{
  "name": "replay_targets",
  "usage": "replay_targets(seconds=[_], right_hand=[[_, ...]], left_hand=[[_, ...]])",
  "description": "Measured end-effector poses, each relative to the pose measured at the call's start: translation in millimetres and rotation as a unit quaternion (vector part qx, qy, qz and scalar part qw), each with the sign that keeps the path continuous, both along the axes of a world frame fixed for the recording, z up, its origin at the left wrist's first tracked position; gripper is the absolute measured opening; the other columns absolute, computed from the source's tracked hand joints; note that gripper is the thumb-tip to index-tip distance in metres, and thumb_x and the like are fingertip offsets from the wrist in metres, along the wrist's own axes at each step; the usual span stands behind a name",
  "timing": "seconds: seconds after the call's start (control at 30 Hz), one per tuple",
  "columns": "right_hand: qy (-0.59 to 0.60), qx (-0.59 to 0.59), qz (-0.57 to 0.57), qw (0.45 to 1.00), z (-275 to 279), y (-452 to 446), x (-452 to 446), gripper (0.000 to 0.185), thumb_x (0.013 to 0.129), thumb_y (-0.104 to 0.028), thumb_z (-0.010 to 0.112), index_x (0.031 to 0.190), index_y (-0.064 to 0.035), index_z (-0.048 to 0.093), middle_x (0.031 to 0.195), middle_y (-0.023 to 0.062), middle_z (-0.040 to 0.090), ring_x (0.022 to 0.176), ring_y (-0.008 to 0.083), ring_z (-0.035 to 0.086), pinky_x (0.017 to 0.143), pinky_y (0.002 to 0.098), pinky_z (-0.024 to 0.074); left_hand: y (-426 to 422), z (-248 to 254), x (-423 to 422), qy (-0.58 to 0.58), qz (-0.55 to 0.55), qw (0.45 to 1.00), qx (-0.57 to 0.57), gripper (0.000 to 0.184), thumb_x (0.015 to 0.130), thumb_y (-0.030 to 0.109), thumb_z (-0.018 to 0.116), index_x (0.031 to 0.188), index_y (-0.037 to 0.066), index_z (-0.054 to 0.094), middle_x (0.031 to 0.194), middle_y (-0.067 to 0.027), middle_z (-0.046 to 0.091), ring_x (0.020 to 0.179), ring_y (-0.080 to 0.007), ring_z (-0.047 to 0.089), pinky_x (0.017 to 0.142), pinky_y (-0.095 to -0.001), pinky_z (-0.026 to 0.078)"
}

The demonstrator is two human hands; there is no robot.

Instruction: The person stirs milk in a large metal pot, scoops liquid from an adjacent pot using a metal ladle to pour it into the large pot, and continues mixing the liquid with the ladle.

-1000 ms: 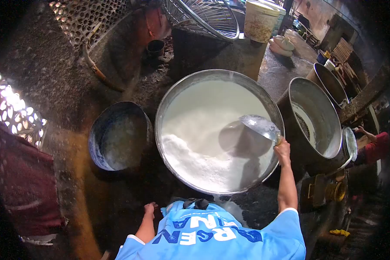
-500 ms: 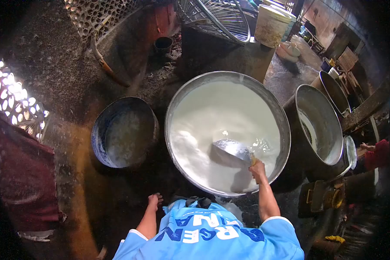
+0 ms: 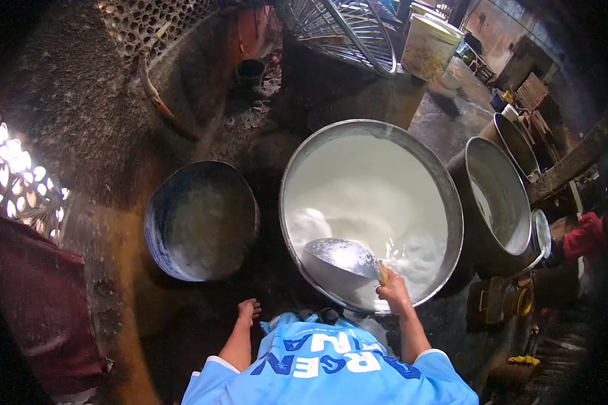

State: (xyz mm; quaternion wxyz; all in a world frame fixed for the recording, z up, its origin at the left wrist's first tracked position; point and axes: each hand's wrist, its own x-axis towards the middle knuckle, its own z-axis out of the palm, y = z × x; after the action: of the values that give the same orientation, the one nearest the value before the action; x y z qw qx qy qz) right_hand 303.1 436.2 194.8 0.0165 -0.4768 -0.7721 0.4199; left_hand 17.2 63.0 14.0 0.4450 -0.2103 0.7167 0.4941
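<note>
A wide metal scoop (image 3: 341,256) with a short wooden handle is in my right hand (image 3: 394,291), whose fingers are wrapped round the handle. Its broad bowl points left over the near part of a large metal vat (image 3: 288,233). White, milky liquid (image 3: 378,169) fills much of the vat, with foam and ripples near the scoop. My left hand (image 3: 248,310) hangs low, left of my body and apart from the vat, its fingers loosely extended and nothing in them. Nearest to that hand is a round pot (image 3: 161,246) with a whitish inner wall and cloudy contents.
A tall metal drum (image 3: 479,202) stands close on the right, with another drum (image 3: 520,145) behind it. A person's red sleeve (image 3: 583,237) shows at far right. White buckets (image 3: 429,47) and a woven basket (image 3: 348,34) sit at the back. Maroon cloth (image 3: 37,283) hangs left.
My right hand has drawn the scoop nearer to me and to the vat's near rim, and its bowl shows more fully. The camera view has shifted slightly.
</note>
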Motion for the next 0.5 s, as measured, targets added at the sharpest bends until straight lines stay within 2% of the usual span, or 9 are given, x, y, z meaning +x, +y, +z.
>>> replay_targets(seconds=[0.03,0.07,0.13,0.2,0.27,0.33,0.4,0.5], right_hand=[[0.088,-0.119,-0.064,0.987,36.9,-3.3,-11.4,0.053,0.061,-0.003,0.059,0.114,-0.0027,0.054,0.069,0.0072,0.06,0.052,0.0157,0.059,0.044,0.0296,0.0509],[0.07,-0.151,-0.049,0.985,53.1,6.5,-17.8,0.056,0.061,0.0,0.06,0.117,-0.0056,0.054,0.07,0.0039,0.058,0.05,0.0138,0.056,0.043,0.0285,0.0499],[0.01,-0.097,0.009,0.995,111.6,19.5,-47.3,0.057,0.062,0.002,0.062,0.117,-0.0084,0.054,0.068,0.0026,0.056,0.05,0.0124,0.055,0.041,0.0284,0.0481],[0.019,-0.068,0.031,0.997,149.9,36.6,-78.9,0.058,0.062,0.003,0.063,0.118,-0.0094,0.054,0.067,0.0028,0.056,0.051,0.0113,0.055,0.041,0.0277,0.0467],[0.024,0.033,0.062,0.997,163.2,50.0,-118.9,0.056,0.063,0.0,0.062,0.118,-0.0094,0.053,0.068,0.0083,0.06,0.053,0.0188,0.059,0.045,0.0314,0.0483],[0.076,0.201,0.105,0.971,121.9,73.1,-153.9,0.056,0.064,-0.002,0.058,0.119,-0.0089,0.051,0.072,0.0155,0.063,0.057,0.0297,0.061,0.05,0.0376,0.0502],[0.03,0.337,0.128,0.932,81.9,91.4,-183.3,0.055,0.065,-0.005,0.055,0.12,-0.0076,0.048,0.081,0.022,0.063,0.067,0.0366,0.061,0.058,0.0425,0.0517],[-0.076,0.235,0.137,0.959,60.6,102.1,-202.0,0.053,0.065,-0.006,0.056,0.118,-0.0056,0.048,0.088,0.0229,0.062,0.076,0.0351,0.062,0.063,0.0433,0.0529]], left_hand=[[-5.2,-4.3,-4.2,-0.003,0.008,1.0,0.002,0.03,0.085,0.019,0.043,0.109,0.007,0.058,0.094,-0.0093,0.064,0.074,-0.0195,0.061,0.064,-0.0354,0.046],[-10.8,-9.7,-6.8,-0.006,0.015,1.0,0.003,0.03,0.085,0.019,0.044,0.109,0.007,0.058,0.093,-0.0092,0.064,0.073,-0.0195,0.061,0.063,-0.0348,0.046],[-22.8,-23.1,-13.6,-0.016,0.029,0.999,0.004,0.028,0.085,0.021,0.049,0.107,0.007,0.059,0.092,-0.009,0.064,0.072,-0.0203,0.061,0.062,-0.0357,0.046],[-31.7,-30.3,-17.1,-0.026,0.051,0.998,0.004,0.027,0.085,0.022,0.051,0.107,0.008,0.059,0.093,-0.009,0.064,0.073,-0.0209,0.061,0.063,-0.0364,0.046],[-37.8,-24.4,-19.4,-0.024,0.049,0.998,0.002,0.026,0.085,0.022,0.051,0.106,0.008,0.059,0.093,-0.0093,0.064,0.074,-0.0208,0.061,0.064,-0.0368,0.046],[-44.7,-19.8,-20.1,-0.021,0.054,0.998,0.005,0.026,0.085,0.022,0.052,0.106,0.009,0.059,0.093,-0.0093,0.064,0.075,-0.0207,0.061,0.065,-0.037,0.046],[-52.7,-20.4,-17.7,-0.016,0.067,0.997,0.015,0.026,0.085,0.022,0.052,0.106,0.009,0.059,0.093,-0.009,0.064,0.075,-0.0205,0.061,0.065,-0.0369,0.046],[-57.6,-16.4,-12.1,-0.024,0.079,0.997,0.006,0.027,0.085,0.022,0.051,0.107,0.009,0.059,0.093,-0.009,0.064,0.075,-0.0209,0.061,0.067,-0.0379,0.047]])
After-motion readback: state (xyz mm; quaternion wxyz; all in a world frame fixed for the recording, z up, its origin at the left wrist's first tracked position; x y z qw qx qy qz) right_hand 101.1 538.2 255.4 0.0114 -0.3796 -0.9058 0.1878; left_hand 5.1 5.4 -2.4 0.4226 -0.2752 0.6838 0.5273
